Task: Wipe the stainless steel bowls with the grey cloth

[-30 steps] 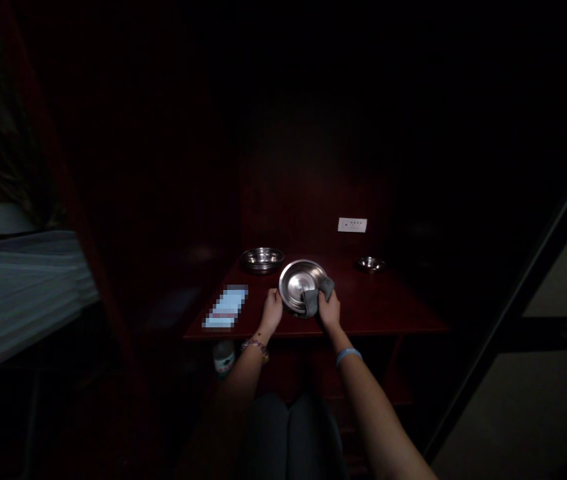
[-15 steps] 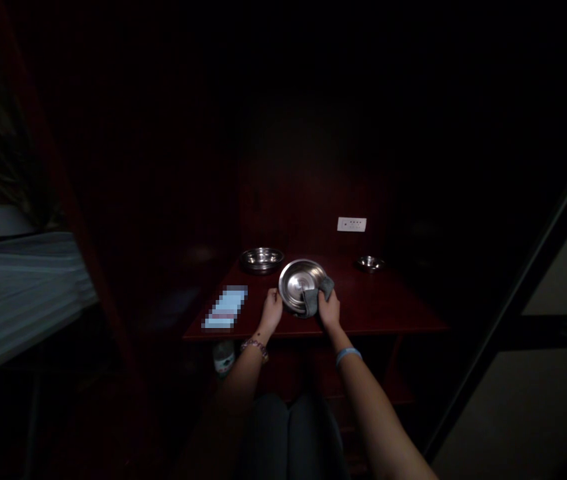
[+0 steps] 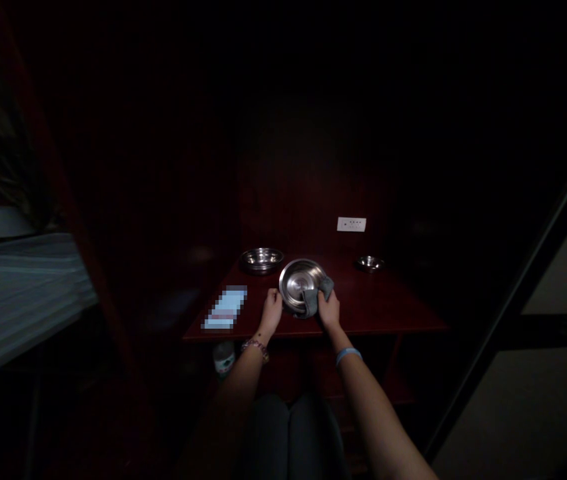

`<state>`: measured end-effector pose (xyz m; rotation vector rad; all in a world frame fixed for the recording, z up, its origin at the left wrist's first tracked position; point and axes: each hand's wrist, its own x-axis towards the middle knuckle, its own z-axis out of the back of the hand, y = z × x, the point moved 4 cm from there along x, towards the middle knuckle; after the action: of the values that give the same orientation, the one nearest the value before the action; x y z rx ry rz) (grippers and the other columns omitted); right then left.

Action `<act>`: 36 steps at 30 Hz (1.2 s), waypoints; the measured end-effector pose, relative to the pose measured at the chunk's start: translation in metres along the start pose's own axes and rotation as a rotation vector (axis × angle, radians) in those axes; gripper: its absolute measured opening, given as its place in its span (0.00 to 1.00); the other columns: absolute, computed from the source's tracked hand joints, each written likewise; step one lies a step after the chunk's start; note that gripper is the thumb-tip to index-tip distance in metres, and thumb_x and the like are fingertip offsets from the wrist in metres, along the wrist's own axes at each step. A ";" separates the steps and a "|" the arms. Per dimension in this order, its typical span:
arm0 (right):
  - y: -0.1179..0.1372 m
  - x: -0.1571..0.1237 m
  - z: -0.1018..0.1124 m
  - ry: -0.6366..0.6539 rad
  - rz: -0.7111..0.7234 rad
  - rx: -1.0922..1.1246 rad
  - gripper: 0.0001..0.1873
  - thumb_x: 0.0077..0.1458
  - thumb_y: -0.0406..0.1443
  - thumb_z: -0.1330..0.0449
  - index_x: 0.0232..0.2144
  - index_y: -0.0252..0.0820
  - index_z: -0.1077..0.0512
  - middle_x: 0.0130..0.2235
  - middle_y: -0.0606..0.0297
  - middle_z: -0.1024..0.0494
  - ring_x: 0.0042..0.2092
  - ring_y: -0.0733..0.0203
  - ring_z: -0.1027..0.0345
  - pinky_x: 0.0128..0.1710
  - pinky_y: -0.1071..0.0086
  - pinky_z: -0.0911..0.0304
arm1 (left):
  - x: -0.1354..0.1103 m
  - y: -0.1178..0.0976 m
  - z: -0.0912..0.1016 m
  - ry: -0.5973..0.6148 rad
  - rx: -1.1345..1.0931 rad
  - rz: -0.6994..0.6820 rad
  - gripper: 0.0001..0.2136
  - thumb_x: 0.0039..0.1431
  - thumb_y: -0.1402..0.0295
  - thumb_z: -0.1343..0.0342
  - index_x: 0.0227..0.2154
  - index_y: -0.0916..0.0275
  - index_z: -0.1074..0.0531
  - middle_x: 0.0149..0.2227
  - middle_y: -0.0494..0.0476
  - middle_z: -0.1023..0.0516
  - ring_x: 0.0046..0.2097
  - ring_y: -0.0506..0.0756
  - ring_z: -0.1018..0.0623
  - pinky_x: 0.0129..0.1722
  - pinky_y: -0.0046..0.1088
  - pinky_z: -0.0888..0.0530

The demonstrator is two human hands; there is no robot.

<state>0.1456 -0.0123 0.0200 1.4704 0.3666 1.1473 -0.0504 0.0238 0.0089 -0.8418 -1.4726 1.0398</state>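
Observation:
A shiny steel plate (image 3: 297, 280) is tilted up toward me over the dark red table (image 3: 388, 307). My left hand (image 3: 271, 311) is closed on the plate's lower left rim. My right hand (image 3: 329, 309) grips a grey cloth (image 3: 315, 297) and presses it against the plate's lower right part. A beaded bracelet sits on my left wrist and a light blue band on my right.
A steel bowl (image 3: 262, 259) stands at the table's back left and a smaller steel bowl (image 3: 370, 263) at the back right. A blurred flat item (image 3: 224, 307) lies near the left front edge. A bottle (image 3: 224, 358) shows below the table. A white socket plate (image 3: 352, 224) is on the back wall.
Almost nothing has moved. The plate and the cloth have shifted only slightly in my hands.

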 end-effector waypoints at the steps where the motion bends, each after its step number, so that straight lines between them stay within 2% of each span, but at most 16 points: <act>1: 0.000 0.000 0.000 -0.003 0.000 0.002 0.17 0.54 0.41 0.47 0.43 0.40 0.28 0.41 0.58 0.21 0.44 0.57 0.28 0.46 0.68 0.35 | 0.000 0.000 0.000 0.000 0.005 0.001 0.08 0.57 0.61 0.52 0.29 0.61 0.37 0.30 0.51 0.31 0.33 0.51 0.29 0.33 0.27 0.32; 12: -0.002 0.000 0.000 0.006 -0.010 0.018 0.18 0.55 0.42 0.47 0.43 0.39 0.28 0.41 0.57 0.21 0.44 0.56 0.27 0.46 0.67 0.35 | 0.000 -0.001 -0.001 0.017 0.033 -0.001 0.06 0.59 0.66 0.55 0.28 0.60 0.38 0.28 0.49 0.33 0.31 0.50 0.30 0.30 0.25 0.33; 19: -0.003 0.001 -0.002 0.012 -0.004 0.030 0.18 0.55 0.42 0.47 0.44 0.39 0.28 0.41 0.57 0.21 0.44 0.55 0.28 0.46 0.67 0.36 | 0.000 -0.001 -0.001 0.023 0.007 -0.019 0.09 0.59 0.63 0.54 0.26 0.60 0.39 0.25 0.48 0.34 0.28 0.50 0.32 0.28 0.25 0.34; 27: -0.007 0.003 -0.003 0.018 0.005 0.026 0.19 0.55 0.42 0.47 0.46 0.39 0.29 0.43 0.57 0.22 0.45 0.55 0.28 0.47 0.66 0.36 | 0.004 0.004 -0.001 0.003 0.022 -0.031 0.08 0.58 0.62 0.52 0.29 0.62 0.36 0.28 0.50 0.30 0.31 0.50 0.30 0.33 0.26 0.32; 36: -0.006 0.002 -0.002 0.009 -0.020 0.000 0.19 0.54 0.41 0.47 0.45 0.40 0.29 0.43 0.58 0.22 0.45 0.55 0.28 0.48 0.66 0.36 | 0.001 0.003 -0.001 0.000 0.024 -0.006 0.07 0.57 0.64 0.51 0.29 0.62 0.35 0.27 0.51 0.30 0.32 0.51 0.29 0.35 0.27 0.32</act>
<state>0.1474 -0.0083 0.0157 1.4588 0.3865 1.1386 -0.0500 0.0260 0.0070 -0.8202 -1.4588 1.0507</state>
